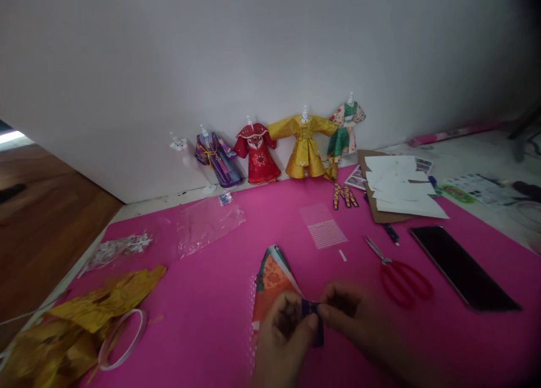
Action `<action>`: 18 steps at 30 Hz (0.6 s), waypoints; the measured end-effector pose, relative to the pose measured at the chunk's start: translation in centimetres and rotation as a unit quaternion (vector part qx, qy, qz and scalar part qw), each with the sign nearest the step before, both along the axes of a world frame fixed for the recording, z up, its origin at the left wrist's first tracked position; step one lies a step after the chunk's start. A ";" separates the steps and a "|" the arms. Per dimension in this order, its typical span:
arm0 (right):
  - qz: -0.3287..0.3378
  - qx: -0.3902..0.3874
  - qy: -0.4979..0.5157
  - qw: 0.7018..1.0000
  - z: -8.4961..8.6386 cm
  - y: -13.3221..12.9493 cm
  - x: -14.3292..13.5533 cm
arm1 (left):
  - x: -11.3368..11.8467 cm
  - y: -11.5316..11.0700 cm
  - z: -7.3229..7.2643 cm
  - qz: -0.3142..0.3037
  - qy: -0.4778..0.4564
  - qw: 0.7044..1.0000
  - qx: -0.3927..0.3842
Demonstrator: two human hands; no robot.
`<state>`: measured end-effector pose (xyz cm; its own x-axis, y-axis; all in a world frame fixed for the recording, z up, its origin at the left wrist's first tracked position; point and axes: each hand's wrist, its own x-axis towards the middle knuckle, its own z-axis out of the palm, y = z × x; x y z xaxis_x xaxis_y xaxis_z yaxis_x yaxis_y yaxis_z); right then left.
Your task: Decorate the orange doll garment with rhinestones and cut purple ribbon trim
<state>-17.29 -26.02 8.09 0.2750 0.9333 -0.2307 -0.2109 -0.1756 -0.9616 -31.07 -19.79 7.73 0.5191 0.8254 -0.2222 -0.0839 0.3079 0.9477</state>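
Near the front of the pink mat, my left hand pinches a small dark purple strip between thumb and fingers. My right hand is closed at the strip's right edge, its fingertips pinching there; it is slightly blurred. Part of the strip hangs down below my left thumb. Just behind and left of my left hand lies an orange patterned doll garment piece with green and white edges, its lower part hidden by the hand.
Doll outfits on white stands line the wall, among them a red dress and a yellow robe. Red-handled scissors and a black phone lie at right. Yellow fabric and a white ring lie left.
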 end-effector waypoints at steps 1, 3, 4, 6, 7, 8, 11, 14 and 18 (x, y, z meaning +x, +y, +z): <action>0.006 0.000 0.007 1.000 0.0 -0.1 0.0 | 0.1 0.0 0.2 -0.002 0.002 1.000 -0.008; 0.003 0.005 0.017 1.000 -0.2 -0.2 0.0 | 0.4 -0.1 0.5 -0.007 0.010 1.000 -0.024; 0.000 0.008 0.018 1.000 -0.4 -0.3 0.0 | 0.5 -0.1 0.5 -0.006 0.012 0.999 -0.031; -0.002 0.013 0.006 1.000 -0.9 -0.4 0.2 | 0.6 -0.3 0.3 0.001 0.010 0.999 -0.046; 0.000 0.013 0.001 1.000 -1.1 -0.5 0.3 | 0.6 -0.4 0.1 0.006 0.009 0.999 -0.050; 0.004 0.012 -0.004 1.000 -1.4 -0.7 0.6 | 0.6 -0.5 -0.1 0.010 0.011 0.999 -0.052; -0.008 -0.020 -0.083 0.996 -2.1 -1.8 2.7 | 0.4 -0.6 -0.8 0.016 0.016 0.998 -0.060; -0.068 -0.098 -0.394 0.911 -3.2 -3.5 6.8 | 0.1 -0.3 -1.6 0.022 0.012 0.997 -0.072; -0.063 -0.182 -0.599 0.777 -5.4 -5.5 12.0 | -0.3 0.2 -2.9 0.030 0.010 0.996 -0.085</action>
